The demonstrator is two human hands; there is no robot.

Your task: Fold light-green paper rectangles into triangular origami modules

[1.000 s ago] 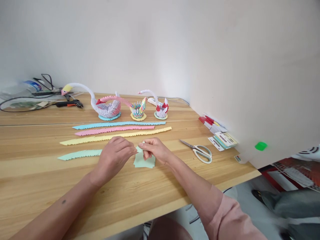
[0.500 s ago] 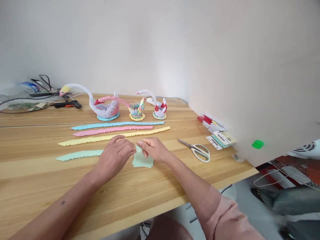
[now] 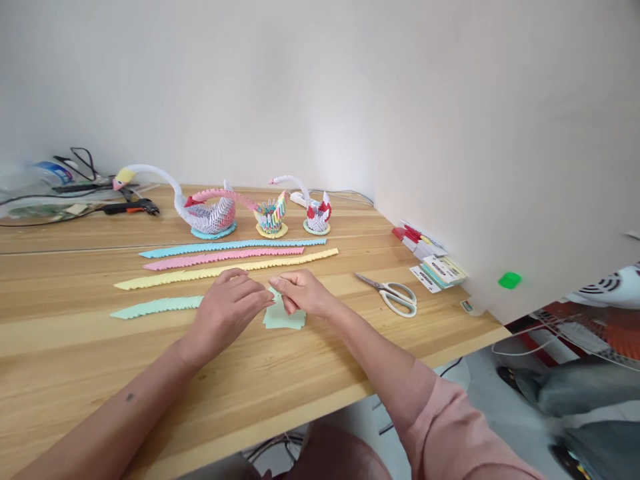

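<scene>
Between my two hands is a small piece of light green paper (image 3: 273, 293), pinched by the thumb and fingers of my right hand (image 3: 301, 293). My left hand (image 3: 231, 305) grips its other side, though the fingertips are partly hidden behind the hand. Directly below lies a stack of light green paper squares (image 3: 283, 319) on the table. A row of folded light green paper pieces (image 3: 156, 306) runs left from behind my left hand. Farther back lie a yellow row (image 3: 173, 277), a pink row (image 3: 220, 257) and a blue row (image 3: 235, 247) of folded paper.
Three folded-paper swans stand at the back: a large white one (image 3: 213, 217), a multicoloured one (image 3: 271, 217) and a small red-and-white one (image 3: 318, 217). Scissors (image 3: 393, 294) and paper packs (image 3: 437, 272) lie right. Pliers (image 3: 131, 207) and a plastic bottle (image 3: 37, 177) are left.
My hands stay together over the green stack, with small finger movements on the paper piece. The whole view has shifted slightly.
</scene>
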